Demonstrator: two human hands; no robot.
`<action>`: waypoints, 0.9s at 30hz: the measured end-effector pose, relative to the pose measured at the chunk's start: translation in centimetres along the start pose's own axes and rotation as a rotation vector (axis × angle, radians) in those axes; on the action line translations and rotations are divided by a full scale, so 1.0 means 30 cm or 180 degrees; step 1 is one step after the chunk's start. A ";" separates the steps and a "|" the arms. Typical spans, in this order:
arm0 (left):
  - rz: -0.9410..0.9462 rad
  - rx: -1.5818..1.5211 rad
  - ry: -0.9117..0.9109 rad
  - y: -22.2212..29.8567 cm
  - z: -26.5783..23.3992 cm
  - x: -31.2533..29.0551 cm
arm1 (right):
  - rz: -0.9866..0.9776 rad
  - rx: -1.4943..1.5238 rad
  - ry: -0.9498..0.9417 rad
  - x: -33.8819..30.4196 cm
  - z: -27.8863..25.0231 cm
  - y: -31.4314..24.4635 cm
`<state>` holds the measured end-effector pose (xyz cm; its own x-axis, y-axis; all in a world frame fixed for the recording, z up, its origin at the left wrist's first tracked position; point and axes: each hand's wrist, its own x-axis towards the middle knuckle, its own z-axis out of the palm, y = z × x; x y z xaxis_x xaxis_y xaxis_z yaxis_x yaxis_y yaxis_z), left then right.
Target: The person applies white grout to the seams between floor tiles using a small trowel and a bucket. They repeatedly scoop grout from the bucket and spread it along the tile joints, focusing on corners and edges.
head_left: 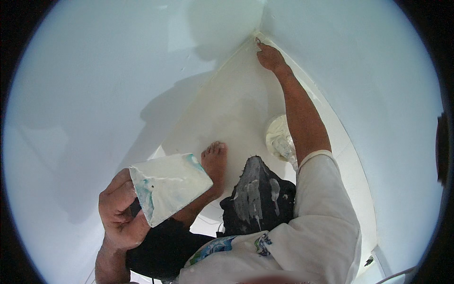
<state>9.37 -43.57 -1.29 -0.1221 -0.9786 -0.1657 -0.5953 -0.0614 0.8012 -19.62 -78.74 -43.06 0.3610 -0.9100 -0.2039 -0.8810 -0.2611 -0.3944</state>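
Note:
My left hand (118,206) grips a flat, four-sided plate (172,187) by its left edge, thumb below and fingers curled behind. Off-white paste coats the plate's face, with teal patches showing at its corner and edge. My right arm stretches far forward, and my right hand (270,57) is at the corner where two walls meet the floor. Its index finger points into the corner and touches or nearly touches it; the other fingers are curled in. Whether they hold something small I cannot make out. Pale paste (257,34) lies along that corner.
A round tub (279,135) with off-white paste stands on the floor beside my right forearm, which partly hides it. My bare foot (215,154) is on the pale floor (236,104). Smooth pale walls rise on both sides. My dark, paste-smeared trouser knee (257,199) is below the tub.

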 end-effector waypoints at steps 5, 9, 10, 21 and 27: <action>0.0133 0.0120 0.0025 -0.014 -0.010 -0.001 | 0.0176 -0.0080 -0.0827 -0.041 0.041 -0.203; 0.0018 0.0119 -0.0025 -0.025 -0.029 -0.019 | -0.0370 -0.0179 -0.0872 -0.182 0.046 -0.366; -0.0064 0.0063 -0.0028 -0.023 -0.031 -0.024 | -0.0606 -0.0054 -0.0765 -0.243 0.015 -0.387; -0.0480 -0.0321 0.0730 -0.031 0.111 0.014 | 0.0277 0.2032 -0.0034 -0.937 -0.322 -0.325; -0.0533 -0.0026 0.0787 0.010 0.129 0.023 | 0.0846 -0.0068 -0.1641 -1.259 -0.107 -0.284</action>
<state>6.04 -43.50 -3.37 0.1750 -0.9728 -0.1518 -0.5844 -0.2267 0.7792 -26.74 -43.17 -29.13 0.2242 -0.6721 -0.7057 -0.9658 -0.0565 -0.2530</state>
